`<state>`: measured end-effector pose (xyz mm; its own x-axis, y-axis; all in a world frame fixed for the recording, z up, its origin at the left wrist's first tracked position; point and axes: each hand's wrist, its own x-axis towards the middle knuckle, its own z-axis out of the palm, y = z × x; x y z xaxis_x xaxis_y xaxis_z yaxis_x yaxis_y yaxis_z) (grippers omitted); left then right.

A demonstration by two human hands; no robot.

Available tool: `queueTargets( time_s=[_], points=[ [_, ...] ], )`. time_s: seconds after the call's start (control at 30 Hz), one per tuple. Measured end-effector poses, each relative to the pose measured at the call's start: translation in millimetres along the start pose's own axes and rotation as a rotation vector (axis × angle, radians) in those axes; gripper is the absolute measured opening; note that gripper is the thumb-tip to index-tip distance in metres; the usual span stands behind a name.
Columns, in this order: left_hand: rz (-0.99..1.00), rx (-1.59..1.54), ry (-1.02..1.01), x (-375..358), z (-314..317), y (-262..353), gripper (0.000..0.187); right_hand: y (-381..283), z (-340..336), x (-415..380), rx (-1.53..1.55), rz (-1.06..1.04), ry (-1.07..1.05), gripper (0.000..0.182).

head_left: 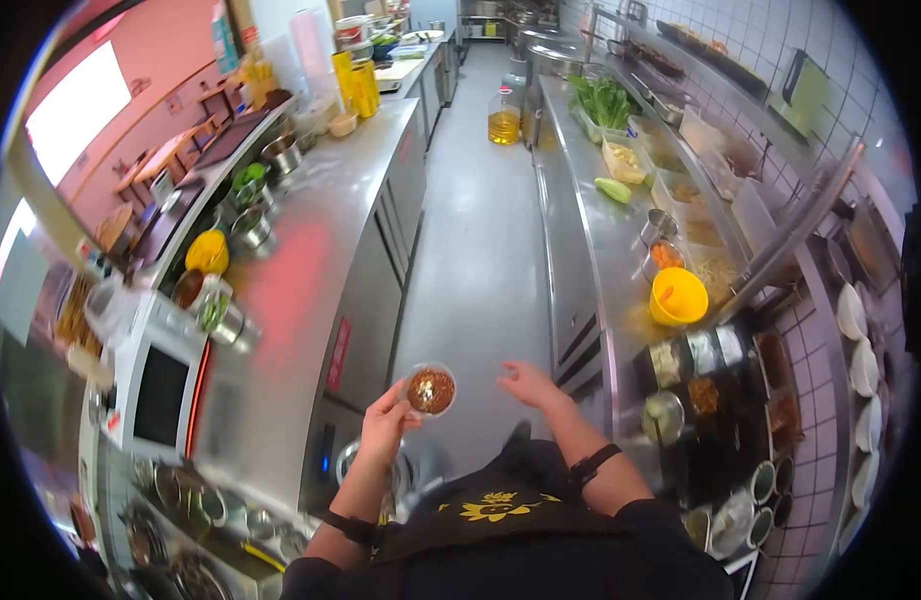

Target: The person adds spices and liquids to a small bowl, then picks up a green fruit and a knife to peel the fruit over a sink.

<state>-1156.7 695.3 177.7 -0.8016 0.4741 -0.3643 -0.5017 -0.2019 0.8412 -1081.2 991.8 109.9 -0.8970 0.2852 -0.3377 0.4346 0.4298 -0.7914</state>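
My left hand (pixel 385 425) is closed on the rim of a small clear bowl (pixel 408 391). Inside the bowl lies a reddish-brown, grainy seasoning (pixel 436 385) with a few whitish bits on top. Bowl and hand are held over the aisle floor. My right hand (pixel 528 384) is held out on the other side of the aisle, apart from the bowl. Its fingers are loosely bent and spread, with nothing in them.
Steel counters (pixel 316 250) line both sides of the aisle (pixel 471 250). A yellow bowl (pixel 678 297), a green vegetable piece (pixel 613 190) and ingredient tubs stand on the right. A white oven-like appliance (pixel 161 385) is at left. An oil jug (pixel 504 122) stands on the floor ahead.
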Motion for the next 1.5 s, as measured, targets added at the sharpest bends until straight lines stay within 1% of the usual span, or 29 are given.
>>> queueTargets(
  time_s=[0.07, 0.1, 0.17, 0.2, 0.27, 0.33, 0.4, 0.43, 0.47, 0.5, 0.53, 0.6, 0.63, 0.7, 0.8, 0.83, 0.9, 0.97, 1.03, 1.1, 1.17, 1.2, 1.23, 1.27, 1.33, 1.37, 1.43, 1.47, 1.5],
  points=[
    [0.005, 0.020, -0.038, 77, 38, 25, 0.047, 0, -45, 70, 0.042, -0.026, 0.144, 0.056],
    [0.021, 0.026, -0.030, 114, 56, 37, 0.047, 9, -66, 113, 0.068, -0.012, 0.154, 0.056],
    [0.045, 0.014, -0.015, 185, 85, 52, 0.047, 29, -106, 201, 0.082, -0.117, 0.312, 0.057],
    [0.052, 0.010, -0.006, 219, 101, 55, 0.047, 33, -137, 237, 0.080, -0.125, 0.303, 0.057],
    [0.009, -0.052, 0.033, 277, 119, 78, 0.047, 23, -189, 300, 0.076, 0.000, 0.408, 0.058],
    [-0.012, -0.043, 0.104, 325, 134, 99, 0.047, 34, -245, 359, 0.116, -0.042, 0.500, 0.058],
    [0.002, 0.011, 0.161, 377, 150, 122, 0.048, 45, -310, 409, -0.113, -0.029, 0.693, 0.056],
    [0.017, 0.024, 0.171, 401, 155, 133, 0.049, 49, -341, 427, -0.117, 0.033, 0.792, 0.052],
    [0.013, 0.005, 0.185, 426, 156, 139, 0.049, 76, -371, 454, -0.113, 0.116, 0.853, 0.053],
    [0.012, 0.004, 0.201, 453, 154, 147, 0.049, 89, -403, 466, -0.483, 0.185, 0.848, 0.057],
    [0.011, 0.008, 0.212, 486, 153, 155, 0.049, 128, -429, 487, -0.739, 0.270, 0.886, 0.066],
    [0.002, 0.016, 0.199, 550, 148, 170, 0.050, 116, -463, 486, -0.812, 0.525, 0.743, 0.078],
    [-0.007, 0.027, 0.188, 582, 145, 175, 0.050, 120, -471, 488, -0.841, 0.594, 0.666, 0.074],
    [-0.004, 0.000, 0.141, 647, 135, 185, 0.051, 137, -488, 497, -0.784, 0.650, 0.502, 0.081],
    [-0.045, 0.010, 0.129, 740, 137, 219, 0.053, 147, -498, 511, -0.814, 0.790, 0.483, 0.080],
    [-0.067, 0.022, 0.127, 768, 142, 234, 0.054, 136, -503, 520, -0.783, 0.931, 0.421, 0.079],
    [-0.087, 0.034, 0.119, 827, 152, 263, 0.054, 160, -506, 526, -0.842, 1.007, 0.426, 0.077],
    [-0.113, 0.053, 0.116, 887, 163, 291, 0.053, 154, -510, 536, -0.810, 1.055, 0.408, 0.077],
    [-0.108, 0.045, 0.107, 951, 182, 323, 0.054, 131, -508, 559, -0.693, 1.029, 0.508, 0.073],
    [-0.120, 0.029, 0.100, 1018, 197, 341, 0.054, 115, -517, 590, -0.283, 0.793, 0.362, 0.070],
    [-0.081, -0.014, 0.070, 1099, 211, 351, 0.054, 98, -510, 654, 0.252, 0.722, 0.389, 0.055],
    [-0.074, -0.009, 0.071, 1137, 220, 357, 0.054, 112, -512, 692, 0.441, 0.583, 0.265, 0.041],
    [-0.059, -0.067, 0.080, 1174, 231, 363, 0.054, 58, -519, 742, 0.636, 0.596, 0.217, 0.033],
    [-0.039, -0.126, 0.091, 1210, 242, 372, 0.055, 75, -517, 787, 0.847, 0.527, 0.179, 0.033],
    [-0.014, -0.133, 0.120, 1274, 263, 397, 0.054, 99, -540, 877, 0.724, 0.453, -0.007, 0.036],
    [-0.007, -0.137, 0.146, 1304, 273, 412, 0.053, 83, -561, 921, 0.723, 0.439, -0.016, 0.036],
    [0.030, -0.147, 0.199, 1359, 288, 447, 0.053, 35, -597, 1014, 1.233, 0.701, -0.140, 0.046],
    [0.050, -0.169, 0.245, 1384, 295, 461, 0.053, 11, -620, 1056, 1.267, 0.598, -0.139, 0.042],
    [0.049, -0.182, 0.258, 1412, 295, 474, 0.053, -25, -650, 1095, 1.231, 0.603, -0.164, 0.045]
  ],
)
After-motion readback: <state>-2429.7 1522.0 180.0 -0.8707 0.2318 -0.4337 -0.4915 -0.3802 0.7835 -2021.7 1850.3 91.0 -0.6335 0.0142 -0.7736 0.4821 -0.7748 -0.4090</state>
